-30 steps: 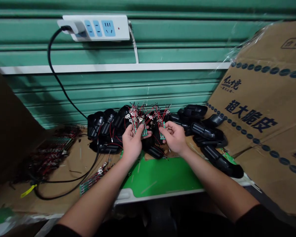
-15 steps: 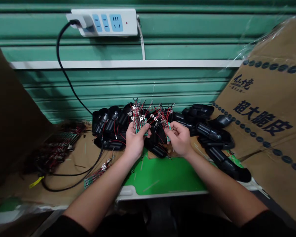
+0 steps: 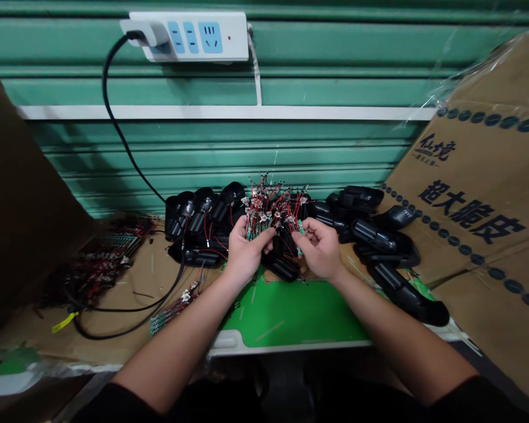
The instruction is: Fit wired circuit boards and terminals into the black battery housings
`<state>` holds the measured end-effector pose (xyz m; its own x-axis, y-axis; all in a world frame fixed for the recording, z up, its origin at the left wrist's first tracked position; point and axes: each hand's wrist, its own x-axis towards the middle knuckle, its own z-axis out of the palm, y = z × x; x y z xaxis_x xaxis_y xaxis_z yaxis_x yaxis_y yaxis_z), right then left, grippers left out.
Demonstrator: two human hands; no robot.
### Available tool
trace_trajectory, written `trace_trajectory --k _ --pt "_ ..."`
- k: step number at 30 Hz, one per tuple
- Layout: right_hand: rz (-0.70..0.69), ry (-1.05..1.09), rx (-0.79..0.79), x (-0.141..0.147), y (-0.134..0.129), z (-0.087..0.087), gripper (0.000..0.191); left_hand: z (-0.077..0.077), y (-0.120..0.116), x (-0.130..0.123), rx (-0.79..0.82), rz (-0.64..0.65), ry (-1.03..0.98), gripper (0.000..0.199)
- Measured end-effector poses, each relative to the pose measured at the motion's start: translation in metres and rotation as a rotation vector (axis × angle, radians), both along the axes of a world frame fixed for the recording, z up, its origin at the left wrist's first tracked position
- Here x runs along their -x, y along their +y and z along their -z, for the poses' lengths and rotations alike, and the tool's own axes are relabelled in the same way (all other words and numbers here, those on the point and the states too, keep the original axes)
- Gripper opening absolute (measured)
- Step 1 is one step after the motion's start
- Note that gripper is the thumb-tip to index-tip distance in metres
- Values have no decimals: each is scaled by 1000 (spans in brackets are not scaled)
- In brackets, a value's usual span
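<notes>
My left hand (image 3: pixel 245 249) is closed round a bundle of green circuit boards (image 3: pixel 259 222) with red and black wires and small metal parts sticking up. In my right hand (image 3: pixel 321 248), thumb and fingers pinch a smaller group of wired circuit boards (image 3: pixel 300 230). The two groups are side by side and their wires tangle together between the hands. Behind and below them lie black plastic housings (image 3: pixel 282 267), partly hidden by the hands and boards.
More wired boards lie in a pile (image 3: pixel 110 252) and a small group (image 3: pixel 170 311) on cardboard at the left. A black cable (image 3: pixel 114 117) runs down from a power strip (image 3: pixel 211 38). Further black housings (image 3: pixel 383 238) sit before a cardboard box (image 3: pixel 476 194). The tabletop (image 3: pixel 295 311) is green.
My left hand has moved slightly right with its boards, closer to my right hand, and the two groups' wires now overlap more. My right hand has hardly moved.
</notes>
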<state>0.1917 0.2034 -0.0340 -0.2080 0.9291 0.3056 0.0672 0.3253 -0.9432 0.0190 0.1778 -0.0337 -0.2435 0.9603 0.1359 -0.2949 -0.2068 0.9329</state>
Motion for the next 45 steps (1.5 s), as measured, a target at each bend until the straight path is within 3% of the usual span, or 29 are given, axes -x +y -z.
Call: trace_trajectory --k 10,22,30,37,45 --pt "-48 1 -76 -4 -3 -4 39 -9 1 -1 9 -38 -166 57" --pt "-83 -29 -36 -3 -3 -2 42 -4 -1 -1 1 -24 -82 60" --pt "-32 -51 -76 -5 0 -2 40 -14 3 7 2 -32 -247 55" --pt "-105 -28 -130 -13 3 1 37 -20 8 17 81 -53 -426 66" --pt "-191 119 -168 -13 4 7 37 -28 5 18 72 -105 -425 74"
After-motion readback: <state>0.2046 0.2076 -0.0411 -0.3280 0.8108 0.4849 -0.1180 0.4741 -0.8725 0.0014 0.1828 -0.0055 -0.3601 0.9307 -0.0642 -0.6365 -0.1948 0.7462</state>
